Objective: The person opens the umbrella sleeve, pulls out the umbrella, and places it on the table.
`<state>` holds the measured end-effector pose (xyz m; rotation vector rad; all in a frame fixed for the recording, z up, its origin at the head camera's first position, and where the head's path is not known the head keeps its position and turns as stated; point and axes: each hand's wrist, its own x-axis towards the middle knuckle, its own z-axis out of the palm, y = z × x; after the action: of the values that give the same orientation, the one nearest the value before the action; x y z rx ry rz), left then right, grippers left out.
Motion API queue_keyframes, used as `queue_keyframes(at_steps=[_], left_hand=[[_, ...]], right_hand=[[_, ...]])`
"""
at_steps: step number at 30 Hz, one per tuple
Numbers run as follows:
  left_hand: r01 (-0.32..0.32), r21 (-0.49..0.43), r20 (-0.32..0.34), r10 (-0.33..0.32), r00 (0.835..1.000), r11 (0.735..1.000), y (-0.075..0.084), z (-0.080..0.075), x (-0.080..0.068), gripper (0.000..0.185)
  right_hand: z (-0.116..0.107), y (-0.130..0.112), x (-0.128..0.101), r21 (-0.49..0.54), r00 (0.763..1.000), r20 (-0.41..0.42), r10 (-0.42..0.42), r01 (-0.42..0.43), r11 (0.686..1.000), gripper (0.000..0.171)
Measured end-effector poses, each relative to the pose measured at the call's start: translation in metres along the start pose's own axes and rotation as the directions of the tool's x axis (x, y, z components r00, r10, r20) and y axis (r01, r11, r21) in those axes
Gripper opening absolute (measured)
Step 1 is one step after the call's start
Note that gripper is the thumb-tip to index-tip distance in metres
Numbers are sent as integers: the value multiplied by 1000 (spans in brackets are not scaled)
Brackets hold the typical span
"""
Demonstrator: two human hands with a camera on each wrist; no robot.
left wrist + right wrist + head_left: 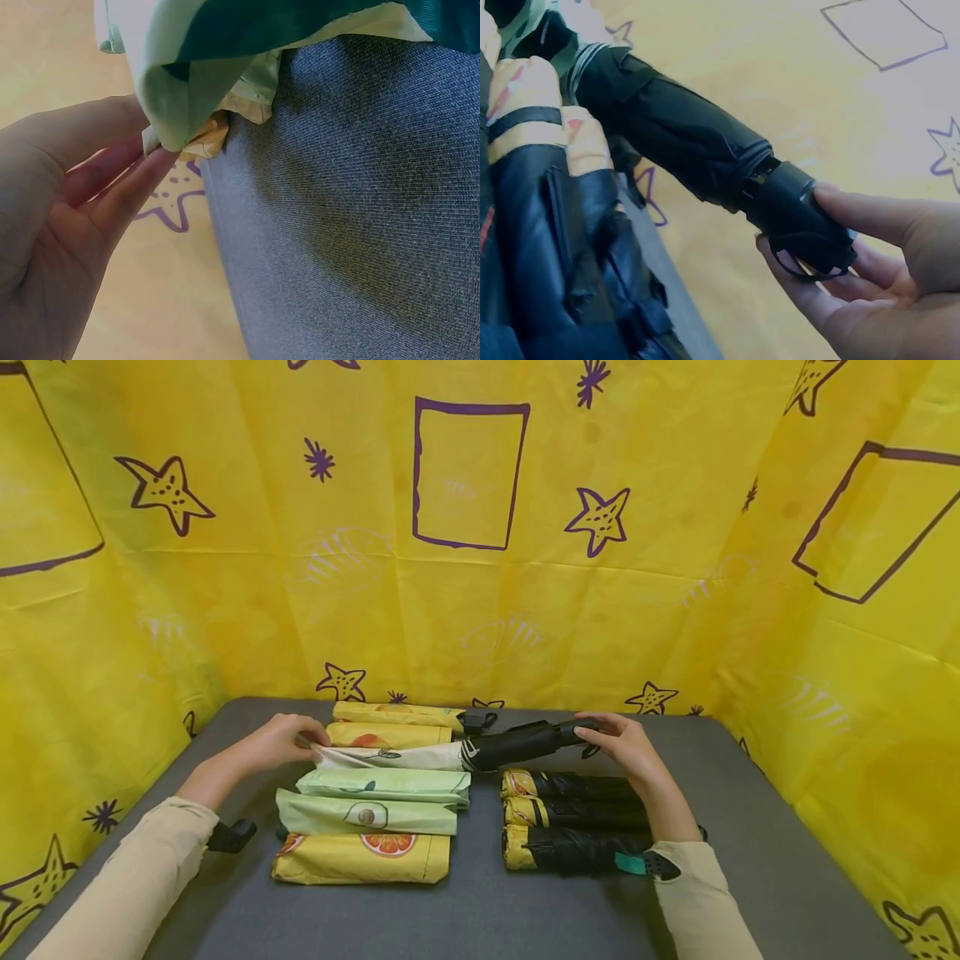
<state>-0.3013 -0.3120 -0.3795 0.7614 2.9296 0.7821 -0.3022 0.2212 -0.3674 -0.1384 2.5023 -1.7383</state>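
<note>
Right hand (628, 750) fingers round umbrella (517, 744) handle, left hand (281, 741) seemingly pinching its sleeve (390, 757) edge (table (480, 910) front bare).

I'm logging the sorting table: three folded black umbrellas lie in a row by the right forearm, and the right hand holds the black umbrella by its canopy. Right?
Not quite. The right hand holds the black umbrella by its handle, not its canopy; the right wrist view shows the fingers round the handle. The three folded black umbrellas do lie by the right forearm.
</note>
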Motion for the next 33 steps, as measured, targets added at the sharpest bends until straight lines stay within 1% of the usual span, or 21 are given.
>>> queue_keyframes(at_steps=[6,10,15,20,23,28,33], left_hand=[[8,-6,7,-8,1000,1000,0,-1,0,16],[6,5,6,-6,1000,1000,1,-1,-2,16],[4,12,4,-4,1000,1000,3,-1,-2,15],[10,13,8,-10,1000,1000,3,0,-1,14],[5,22,6,-5,1000,1000,1,1,-1,14],[3,30,-1,-3,1000,1000,0,2,0,13],[-5,37,-1,5,1000,999,0,3,0,13]], right_hand=[[-10,-4,-4,35,1000,-19,21,-20,999,64],[-17,-6,-7,108,998,-37,48,-44,993,62],[-25,-8,-10,176,993,-96,62,-44,983,61],[-34,-8,-14,234,990,-123,64,-33,972,68],[-38,-8,-15,271,987,-135,83,-44,962,74],[-44,-10,-16,304,980,-157,123,-70,950,78],[-52,-8,-17,311,969,-193,151,-86,946,80]])
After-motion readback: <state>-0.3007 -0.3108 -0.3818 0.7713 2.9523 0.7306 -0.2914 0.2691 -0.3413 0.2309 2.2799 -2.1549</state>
